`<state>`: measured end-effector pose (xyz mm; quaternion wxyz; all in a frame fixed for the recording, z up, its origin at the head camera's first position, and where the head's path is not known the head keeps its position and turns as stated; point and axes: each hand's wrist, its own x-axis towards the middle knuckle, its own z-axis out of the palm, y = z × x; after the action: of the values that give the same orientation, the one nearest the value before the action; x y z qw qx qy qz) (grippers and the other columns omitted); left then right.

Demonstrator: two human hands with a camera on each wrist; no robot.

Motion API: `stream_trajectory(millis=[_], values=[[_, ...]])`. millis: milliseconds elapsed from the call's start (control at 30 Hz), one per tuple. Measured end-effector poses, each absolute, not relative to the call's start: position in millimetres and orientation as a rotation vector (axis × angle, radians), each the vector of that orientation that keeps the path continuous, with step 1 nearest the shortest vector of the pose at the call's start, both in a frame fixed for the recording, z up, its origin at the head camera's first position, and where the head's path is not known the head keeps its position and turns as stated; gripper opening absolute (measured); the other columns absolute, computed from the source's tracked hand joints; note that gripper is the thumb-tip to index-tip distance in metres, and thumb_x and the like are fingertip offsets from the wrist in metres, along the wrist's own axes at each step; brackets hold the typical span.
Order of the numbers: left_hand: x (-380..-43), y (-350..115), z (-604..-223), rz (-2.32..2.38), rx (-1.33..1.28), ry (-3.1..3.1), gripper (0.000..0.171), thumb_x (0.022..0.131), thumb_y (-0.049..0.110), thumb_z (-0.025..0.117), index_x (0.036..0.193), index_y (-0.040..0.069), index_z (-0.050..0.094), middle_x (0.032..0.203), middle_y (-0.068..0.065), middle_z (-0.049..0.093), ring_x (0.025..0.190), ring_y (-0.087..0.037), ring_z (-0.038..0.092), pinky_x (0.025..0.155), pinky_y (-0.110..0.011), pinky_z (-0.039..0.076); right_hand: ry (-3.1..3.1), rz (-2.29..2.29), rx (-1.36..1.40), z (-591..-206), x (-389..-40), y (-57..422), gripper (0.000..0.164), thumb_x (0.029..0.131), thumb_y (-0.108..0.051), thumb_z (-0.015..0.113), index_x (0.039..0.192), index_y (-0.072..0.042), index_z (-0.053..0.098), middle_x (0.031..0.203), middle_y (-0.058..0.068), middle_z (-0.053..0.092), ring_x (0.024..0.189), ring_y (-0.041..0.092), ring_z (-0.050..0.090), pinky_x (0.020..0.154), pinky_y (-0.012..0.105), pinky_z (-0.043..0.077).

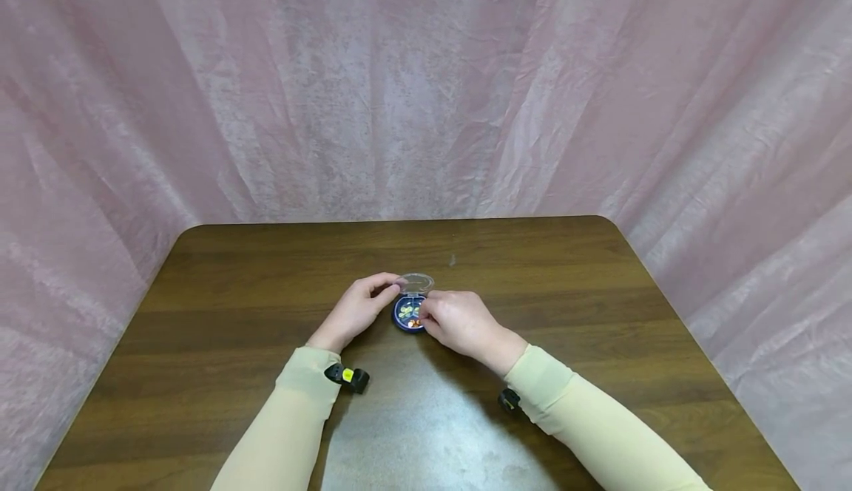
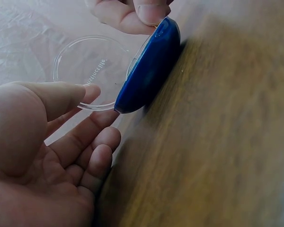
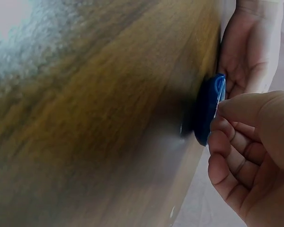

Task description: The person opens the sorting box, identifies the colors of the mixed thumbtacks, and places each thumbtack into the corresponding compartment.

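A round blue pill case (image 1: 401,322) rests on the table with its clear hinged lid (image 1: 416,282) raised. Dividers split its inside; small yellowish pieces (image 1: 405,312) and orange-and-white ones (image 1: 414,323) lie in the compartments. My left hand (image 1: 358,307) pinches the lid's edge between thumb and index finger, and its other fingers (image 2: 100,161) curl loosely below. From the right, my right hand (image 1: 461,321) reaches over the case with fingers curled and thumb (image 3: 241,108) pressed to the index finger at the rim. Whether a small piece sits between those fingertips I cannot tell.
The brown wooden table (image 1: 266,269) has rounded far corners. Pinkish curtains (image 1: 399,106) hang behind it and on both sides. Each wrist carries a small black camera (image 1: 347,377) on a strap. Light glares off the near part of the tabletop.
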<state>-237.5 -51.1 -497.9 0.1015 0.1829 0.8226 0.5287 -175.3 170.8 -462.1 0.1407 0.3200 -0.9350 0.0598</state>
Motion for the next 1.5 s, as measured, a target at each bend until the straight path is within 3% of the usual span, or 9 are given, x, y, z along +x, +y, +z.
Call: stream_trajectory(millis=[233,400,500,600,700,800,1167,1500], values=[[-242,-52,-498,1.553,0.605,2.397,0.030,0.100,0.036,0.060,0.127,0.027,0.067,0.124,0.011,0.064,0.117,-0.013,0.056,0.101,-0.039,0.042,-2.707,0.260,0.898,-459,-174,179,0.004,0.091,-0.026,0.070,0.089,-0.023,0.072,0.084,-0.013,0.059,0.068,0.004,0.054,0.061,0.027,0.047],[-240,-56,-490,1.496,0.666,2.364,0.050,0.097,0.032,0.066,0.144,0.021,0.053,0.136,0.003,0.058,0.118,-0.018,0.056,0.099,-0.038,0.044,-2.724,0.431,0.774,-456,-172,190,0.012,0.087,-0.028,0.076,0.093,-0.021,0.069,0.086,-0.011,0.059,0.071,0.002,0.053,0.062,0.026,0.046],[-234,-58,-475,1.368,0.717,2.428,0.068,0.094,0.036,0.069,0.153,0.020,0.041,0.148,0.003,0.048,0.130,-0.020,0.049,0.105,-0.040,0.039,-2.750,0.501,0.665,-455,-172,195,0.030,0.083,-0.035,0.080,0.103,-0.020,0.064,0.095,-0.007,0.060,0.083,0.006,0.056,0.067,0.030,0.048],[-228,-56,-461,1.145,0.830,2.545,0.085,0.089,0.043,0.072,0.159,0.019,0.029,0.158,0.001,0.034,0.142,-0.023,0.036,0.112,-0.043,0.031,-2.795,0.510,0.595,-454,-173,197,0.064,0.076,-0.044,0.084,0.128,-0.018,0.057,0.118,-0.001,0.059,0.107,0.014,0.057,0.076,0.038,0.052],[-222,-53,-452,0.924,0.942,2.664,0.101,0.084,0.047,0.076,0.161,0.013,0.021,0.162,-0.006,0.026,0.147,-0.030,0.026,0.115,-0.048,0.024,-2.859,0.498,0.606,-455,-173,198,0.102,0.071,-0.050,0.086,0.153,-0.017,0.037,0.144,0.004,0.048,0.132,0.021,0.044,0.090,0.046,0.049],[-217,-49,-449,0.764,0.984,2.773,0.108,0.080,0.049,0.080,0.160,0.008,0.022,0.162,-0.011,0.026,0.147,-0.036,0.024,0.114,-0.052,0.023,-2.912,0.477,0.651,-457,-174,197,0.118,0.069,-0.052,0.086,0.161,-0.017,0.021,0.155,0.004,0.037,0.143,0.023,0.031,0.101,0.048,0.043],[-203,-46,-456,0.376,1.080,3.049,0.100,0.076,0.045,0.084,0.156,0.009,0.036,0.155,-0.010,0.040,0.144,-0.032,0.033,0.115,-0.047,0.024,-2.865,0.451,0.709,-462,-177,193,0.113,0.071,-0.046,0.087,0.160,-0.013,0.027,0.155,0.012,0.040,0.146,0.025,0.030,0.108,0.045,0.037],[-193,-44,-454,0.377,1.109,3.074,0.094,0.076,0.040,0.085,0.151,0.007,0.039,0.146,-0.010,0.050,0.136,-0.028,0.045,0.110,-0.042,0.033,-2.853,0.413,0.724,-460,-178,187,0.089,0.073,-0.046,0.085,0.145,-0.013,0.043,0.143,0.006,0.049,0.139,0.021,0.040,0.106,0.039,0.040]])
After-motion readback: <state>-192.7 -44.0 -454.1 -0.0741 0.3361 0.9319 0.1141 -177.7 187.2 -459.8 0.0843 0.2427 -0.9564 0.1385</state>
